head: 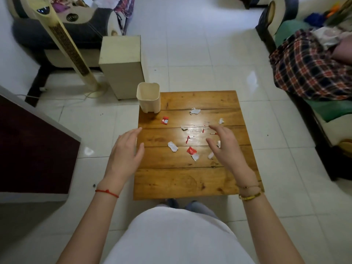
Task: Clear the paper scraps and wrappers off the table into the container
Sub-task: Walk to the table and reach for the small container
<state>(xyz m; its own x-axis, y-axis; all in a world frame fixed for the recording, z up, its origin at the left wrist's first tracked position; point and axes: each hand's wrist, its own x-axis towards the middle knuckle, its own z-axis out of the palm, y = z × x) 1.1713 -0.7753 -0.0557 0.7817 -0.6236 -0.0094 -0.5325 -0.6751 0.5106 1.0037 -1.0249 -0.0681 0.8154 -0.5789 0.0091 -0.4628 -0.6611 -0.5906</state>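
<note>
A small wooden table [171,181] carries several scraps: white paper bits [194,111] [172,146] and red wrappers [165,120] [191,150], spread over its middle. A cream container [148,98] stands upright and empty-looking on the table's far left corner. My left hand [124,155] hovers at the table's left edge, fingers apart, holding nothing. My right hand [226,147] hovers over the right half, fingers spread above small scraps, some partly hidden under it.
A cream box [122,63] and a tower fan [66,44] stand on the tiled floor behind the table's left. A dark-topped table [28,149] sits to the left. A sofa with a plaid cloth [308,69] runs along the right.
</note>
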